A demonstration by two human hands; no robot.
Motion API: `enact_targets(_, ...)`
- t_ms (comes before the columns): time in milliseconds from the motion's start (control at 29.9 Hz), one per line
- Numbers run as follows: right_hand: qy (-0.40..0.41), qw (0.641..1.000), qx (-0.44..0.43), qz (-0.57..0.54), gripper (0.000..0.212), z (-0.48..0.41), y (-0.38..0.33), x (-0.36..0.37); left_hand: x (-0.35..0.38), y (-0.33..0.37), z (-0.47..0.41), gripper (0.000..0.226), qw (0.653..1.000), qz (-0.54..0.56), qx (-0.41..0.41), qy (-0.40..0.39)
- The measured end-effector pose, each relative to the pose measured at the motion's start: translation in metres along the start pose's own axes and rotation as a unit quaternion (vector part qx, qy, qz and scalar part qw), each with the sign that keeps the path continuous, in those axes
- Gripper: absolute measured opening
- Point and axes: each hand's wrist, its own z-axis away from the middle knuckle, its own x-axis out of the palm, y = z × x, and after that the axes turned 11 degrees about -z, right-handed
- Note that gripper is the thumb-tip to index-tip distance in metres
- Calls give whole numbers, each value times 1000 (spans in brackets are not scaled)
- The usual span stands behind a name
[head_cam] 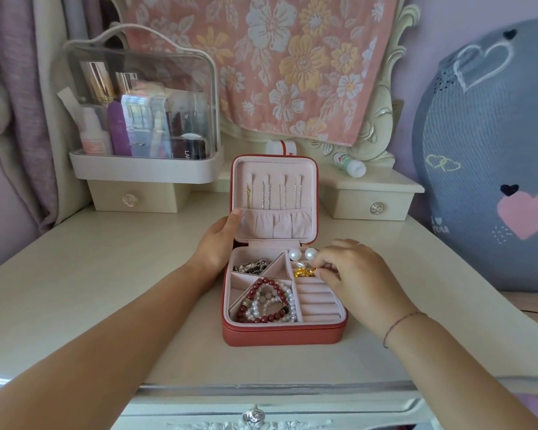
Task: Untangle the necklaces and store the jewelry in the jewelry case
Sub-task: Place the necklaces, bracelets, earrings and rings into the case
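A red jewelry case (pixel 280 335) with pink lining stands open in the middle of the dressing table. Thin chains (pixel 281 193) hang from hooks inside its upright lid. My left hand (pixel 219 240) grips the lid's left edge. My right hand (pixel 351 271) pinches a gold piece (pixel 303 272) over the case's upper right compartment, beside two pearl earrings (pixel 302 253). Red and pearl bead bracelets (pixel 269 301) fill the lower left compartment. A dark silver piece (pixel 250 265) lies in the upper left one. The ring rolls (pixel 316 301) at lower right hold nothing.
A clear-lidded cosmetics organizer (pixel 143 119) sits on a small drawer unit at back left. Another drawer unit (pixel 373 197) stands at back right with a white tube (pixel 350 165) on it. A floral towel (pixel 271 63) hangs behind. A grey cushion (pixel 491 156) leans at right.
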Motion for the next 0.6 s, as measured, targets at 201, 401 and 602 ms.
enact_targets(201,50,998,-25,-5,20,20,3,8,0,0,-1,48,1000,0,0,1)
enact_targets(401,97,963,89,-236,27,28,17,-12,-1,0,0,49,1000,-4,-3,1)
enact_targets(602,178,947,194,-185,24,43,68,-44,-1,0,0,50,1000,-11,1,-2)
